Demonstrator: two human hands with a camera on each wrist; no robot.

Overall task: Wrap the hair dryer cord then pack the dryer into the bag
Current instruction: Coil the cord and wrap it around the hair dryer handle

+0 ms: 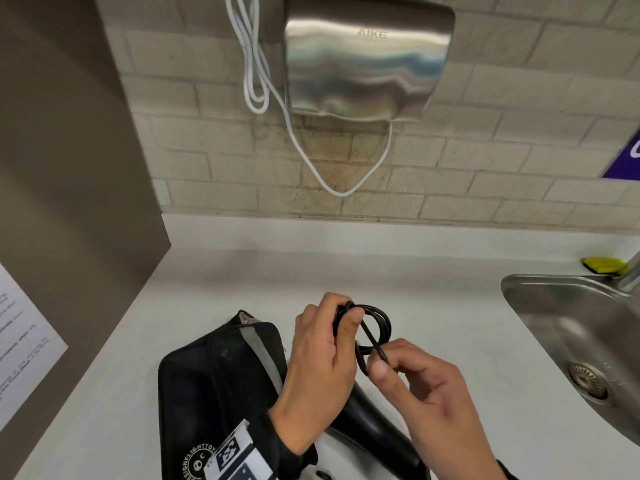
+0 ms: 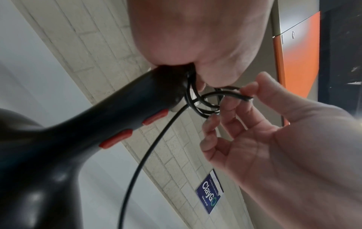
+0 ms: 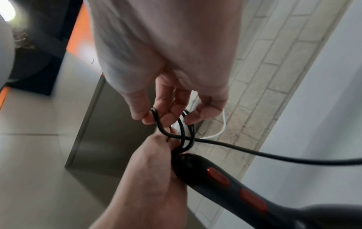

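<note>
In the head view a black hair dryer [image 1: 374, 420] is held low over the white counter [image 1: 346, 271], its body partly hidden under my wrists. My left hand [image 1: 343, 313] grips the end of the handle together with coiled loops of the black cord [image 1: 379, 318]. My right hand [image 1: 381, 358] pinches one strand of the cord beside those loops. The black bag [image 1: 214, 382] lies on the counter under my left forearm. The left wrist view shows the dryer [image 2: 98, 124] with red buttons and loose cord [image 2: 149, 155] hanging below. The right wrist view shows the cord [image 3: 274, 155] trailing right.
A steel sink [image 1: 540, 306] is sunk into the counter at right, with a yellow sponge [image 1: 609, 265] behind it. A steel hand dryer [image 1: 367, 60] and its white cable [image 1: 256, 81] hang on the tiled wall. A grey panel [image 1: 69, 168] bounds the left side.
</note>
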